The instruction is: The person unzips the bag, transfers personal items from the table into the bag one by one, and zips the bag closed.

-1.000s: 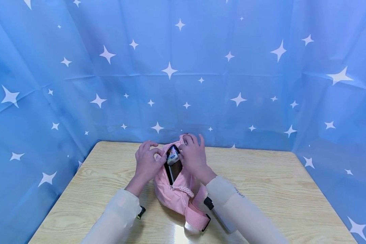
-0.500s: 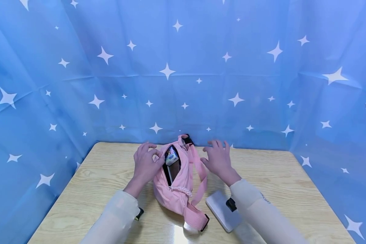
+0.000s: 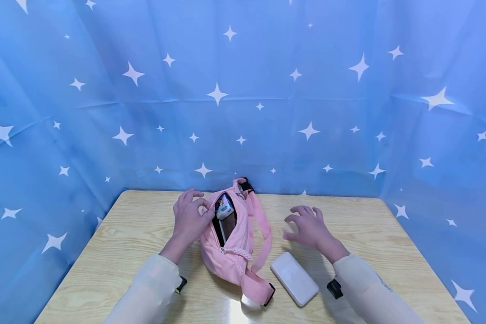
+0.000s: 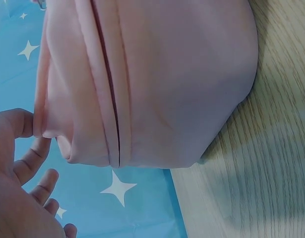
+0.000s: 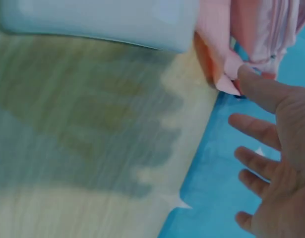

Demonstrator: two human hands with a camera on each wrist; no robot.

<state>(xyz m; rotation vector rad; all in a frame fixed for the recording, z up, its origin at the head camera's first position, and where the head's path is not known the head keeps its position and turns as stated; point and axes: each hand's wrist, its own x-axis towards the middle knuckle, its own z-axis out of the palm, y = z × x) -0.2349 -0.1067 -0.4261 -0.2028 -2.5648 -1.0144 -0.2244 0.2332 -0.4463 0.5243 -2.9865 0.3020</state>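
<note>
A pink waist bag [image 3: 227, 265] stands on the table with its zip undone. Inside the opening show a small packet with a colourful print [image 3: 224, 208] and a dark flat item with a pale edge [image 3: 227, 225]. My left hand [image 3: 189, 218] pinches the left edge of the opening between thumb and forefinger; the left wrist view shows the fabric [image 4: 68, 89] gathered there. To the right of the bag my right hand [image 3: 309, 228] hovers with relaxed, spread fingers and holds nothing. Just in front of it lies a white rounded slab, like a power bank [image 3: 294, 278].
The bag's pink strap [image 3: 263, 225] loops out along its right side, with a black buckle [image 3: 246, 184] at the back. Another strap end [image 3: 257, 288] lies toward the front. Behind the wooden table [image 3: 360, 252] hangs a blue star-patterned curtain [image 3: 267, 126].
My right hand has left the bag's opening and moved right and a little toward me, uncovering the strap and the white slab. The left hand keeps its pinch on the bag's edge.
</note>
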